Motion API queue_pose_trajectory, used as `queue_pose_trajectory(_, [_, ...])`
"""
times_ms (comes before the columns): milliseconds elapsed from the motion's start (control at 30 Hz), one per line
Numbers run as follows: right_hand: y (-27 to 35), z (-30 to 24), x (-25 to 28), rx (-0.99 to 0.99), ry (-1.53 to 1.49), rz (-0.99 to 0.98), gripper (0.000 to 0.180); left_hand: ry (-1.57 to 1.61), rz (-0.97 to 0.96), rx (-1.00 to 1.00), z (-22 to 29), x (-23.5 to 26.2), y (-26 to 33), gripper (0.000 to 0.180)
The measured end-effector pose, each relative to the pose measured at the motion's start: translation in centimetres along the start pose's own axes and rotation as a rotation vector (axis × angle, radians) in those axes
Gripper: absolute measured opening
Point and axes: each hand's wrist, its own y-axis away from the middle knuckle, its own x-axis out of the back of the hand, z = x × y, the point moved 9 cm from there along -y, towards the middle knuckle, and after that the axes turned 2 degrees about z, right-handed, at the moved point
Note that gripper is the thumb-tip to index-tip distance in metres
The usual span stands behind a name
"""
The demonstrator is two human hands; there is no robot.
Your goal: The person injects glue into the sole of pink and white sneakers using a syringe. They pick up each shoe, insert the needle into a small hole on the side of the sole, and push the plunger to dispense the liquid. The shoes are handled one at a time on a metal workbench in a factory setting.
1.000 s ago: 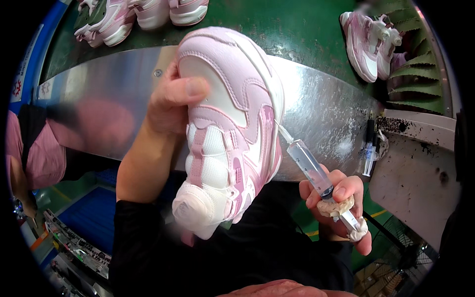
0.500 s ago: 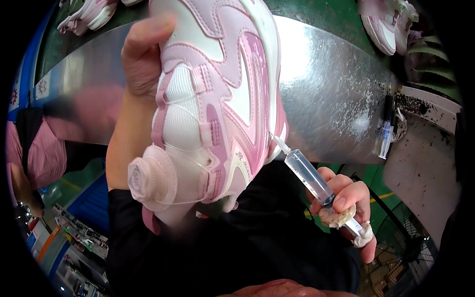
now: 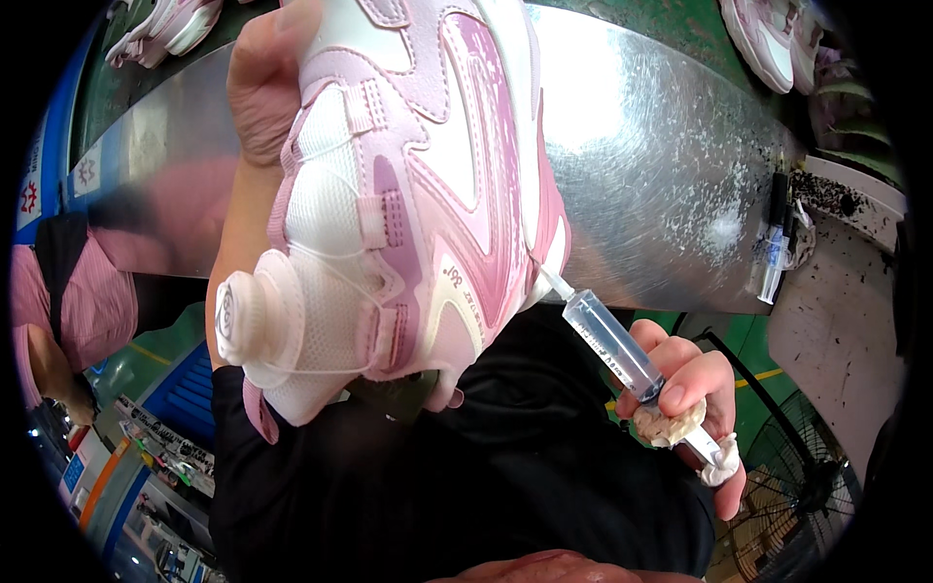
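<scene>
A pink and white sneaker [image 3: 398,214] fills the middle of the view, its side turned up and a round lacing dial [image 3: 238,316] at its left. My left hand [image 3: 267,83] grips it by the toe end at the upper left; some of the fingers are hidden behind it. In my right hand [image 3: 690,389] is a clear syringe [image 3: 610,342], wrapped in whitish lumps around its flange and plunger end. The syringe's narrow tip touches, or nearly touches, the seam between the upper and the sole near the heel.
Behind the sneaker lies a shiny metal worktop [image 3: 641,146] with white residue. A marker and another syringe [image 3: 773,262] lie at its right edge. More sneakers [image 3: 763,44] stand at the back. A black fan [image 3: 807,486] is at lower right; a person in pink [image 3: 83,301] is at left.
The sneaker has shifted a little left and turned slightly in my left hand. The syringe has moved slightly, its tip staying at the sole seam by the heel.
</scene>
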Motion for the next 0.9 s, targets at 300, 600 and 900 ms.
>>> queue_pose_trajectory(300, [0.4, 0.0, -0.1, -0.040, 0.020, -0.044, 0.089, -0.016, 0.017, -0.008, 0.4, 0.3, -0.1, 0.028])
queue_pose_trajectory(600, [1.1, 0.3, 0.0, -0.047, 0.000, -0.033, 0.087, -0.030, 0.025, 0.005, 0.1, 0.3, 0.2, 0.031])
queue_pose_trajectory(900, [1.2, 0.5, 0.1, -0.059, 0.007, -0.015, 0.085, -0.024, 0.032, 0.011, -0.5, 0.8, 0.4, 0.033])
